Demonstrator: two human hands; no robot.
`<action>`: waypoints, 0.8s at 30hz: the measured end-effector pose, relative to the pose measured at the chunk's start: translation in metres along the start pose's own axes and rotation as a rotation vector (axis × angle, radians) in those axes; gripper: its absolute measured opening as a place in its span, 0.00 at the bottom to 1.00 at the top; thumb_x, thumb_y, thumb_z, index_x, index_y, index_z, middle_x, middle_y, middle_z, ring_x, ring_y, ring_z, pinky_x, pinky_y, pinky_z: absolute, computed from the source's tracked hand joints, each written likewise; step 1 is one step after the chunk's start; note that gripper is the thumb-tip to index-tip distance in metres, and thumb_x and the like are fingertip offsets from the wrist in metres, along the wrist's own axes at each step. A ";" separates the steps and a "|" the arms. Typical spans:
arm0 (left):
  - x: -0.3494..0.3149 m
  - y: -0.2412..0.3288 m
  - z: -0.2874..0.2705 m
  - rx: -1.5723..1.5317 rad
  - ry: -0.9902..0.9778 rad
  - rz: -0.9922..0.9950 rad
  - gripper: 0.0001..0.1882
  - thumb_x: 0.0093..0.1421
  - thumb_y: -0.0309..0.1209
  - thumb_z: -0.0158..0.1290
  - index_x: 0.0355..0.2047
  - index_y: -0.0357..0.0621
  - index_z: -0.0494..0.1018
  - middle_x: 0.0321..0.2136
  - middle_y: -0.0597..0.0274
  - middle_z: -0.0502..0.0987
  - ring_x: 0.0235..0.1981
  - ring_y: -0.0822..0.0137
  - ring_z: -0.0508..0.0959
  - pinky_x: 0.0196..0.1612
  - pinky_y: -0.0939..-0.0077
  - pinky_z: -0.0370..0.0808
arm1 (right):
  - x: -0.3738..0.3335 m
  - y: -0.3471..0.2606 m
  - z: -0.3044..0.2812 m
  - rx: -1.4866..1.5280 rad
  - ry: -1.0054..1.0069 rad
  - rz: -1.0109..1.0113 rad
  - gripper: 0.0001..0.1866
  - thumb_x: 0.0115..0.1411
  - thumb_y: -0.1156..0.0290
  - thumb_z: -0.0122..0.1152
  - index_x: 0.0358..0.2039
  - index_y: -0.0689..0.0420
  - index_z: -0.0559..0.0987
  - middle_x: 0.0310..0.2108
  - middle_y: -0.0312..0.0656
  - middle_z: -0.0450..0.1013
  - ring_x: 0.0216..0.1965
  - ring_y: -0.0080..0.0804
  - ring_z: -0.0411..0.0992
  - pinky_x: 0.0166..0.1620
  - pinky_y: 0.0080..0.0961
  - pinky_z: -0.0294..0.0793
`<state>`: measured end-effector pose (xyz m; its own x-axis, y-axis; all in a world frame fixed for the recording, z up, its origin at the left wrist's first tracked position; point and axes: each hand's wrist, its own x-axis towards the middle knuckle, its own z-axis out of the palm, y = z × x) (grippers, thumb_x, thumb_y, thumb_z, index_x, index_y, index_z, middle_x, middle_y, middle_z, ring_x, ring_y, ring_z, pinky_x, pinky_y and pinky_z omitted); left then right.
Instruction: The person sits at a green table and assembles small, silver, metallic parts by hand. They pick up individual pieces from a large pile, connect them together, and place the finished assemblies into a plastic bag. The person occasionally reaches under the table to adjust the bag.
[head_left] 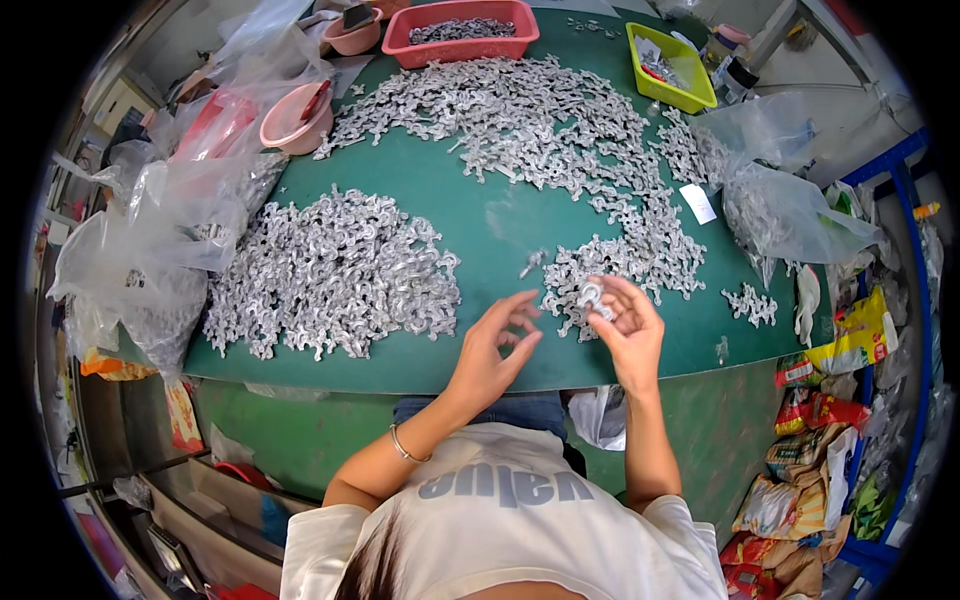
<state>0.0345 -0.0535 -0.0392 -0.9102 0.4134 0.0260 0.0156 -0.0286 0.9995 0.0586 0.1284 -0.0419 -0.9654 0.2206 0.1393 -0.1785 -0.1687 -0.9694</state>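
My right hand (636, 330) is closed around a small curved silver metal piece (591, 297), held between thumb and fingers above the near end of the right-hand pile. My left hand (497, 343) hovers over bare green tabletop, its fingers bent and apart from the thumb, with nothing seen between them. Just beyond its fingertips is a blurred small metal part (533, 263); whether it lies on the table or is in the air I cannot tell. A large heap of silver pieces (335, 275) covers the table's left side. More pieces form a curved pile (540, 120) from the back down the right.
Pink tubs (298, 118) and a red basin (460, 22) of parts stand at the back, with a yellow-green basket (672, 68) at the back right. Clear plastic bags (160, 240) crowd the left edge, others the right. A white paper slip (697, 204) lies at right.
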 end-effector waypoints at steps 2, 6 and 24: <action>0.005 0.010 0.003 -0.050 -0.028 0.010 0.24 0.51 0.16 0.49 0.50 0.37 0.62 0.41 0.59 0.68 0.36 0.73 0.70 0.35 0.84 0.69 | -0.008 -0.005 0.009 0.105 -0.054 0.030 0.25 0.46 0.89 0.56 0.47 0.67 0.64 0.45 0.48 0.67 0.40 0.24 0.65 0.43 0.20 0.67; 0.011 0.021 0.005 -0.091 -0.155 0.015 0.23 0.51 0.16 0.49 0.50 0.36 0.63 0.42 0.59 0.67 0.39 0.73 0.69 0.38 0.82 0.69 | -0.023 -0.011 0.017 0.140 -0.098 0.026 0.27 0.46 0.89 0.56 0.48 0.67 0.63 0.46 0.48 0.66 0.40 0.24 0.65 0.44 0.20 0.67; 0.012 0.028 -0.007 -0.504 -0.250 -0.130 0.16 0.52 0.13 0.48 0.42 0.30 0.68 0.39 0.57 0.69 0.40 0.71 0.70 0.41 0.80 0.72 | -0.042 -0.035 0.042 -0.360 0.214 -0.070 0.12 0.42 0.86 0.59 0.32 0.66 0.76 0.29 0.43 0.72 0.31 0.30 0.68 0.35 0.21 0.66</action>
<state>0.0216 -0.0555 -0.0114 -0.7651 0.6431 -0.0312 -0.3445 -0.3679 0.8637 0.0976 0.0850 -0.0051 -0.8853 0.4202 0.1993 -0.1282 0.1914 -0.9731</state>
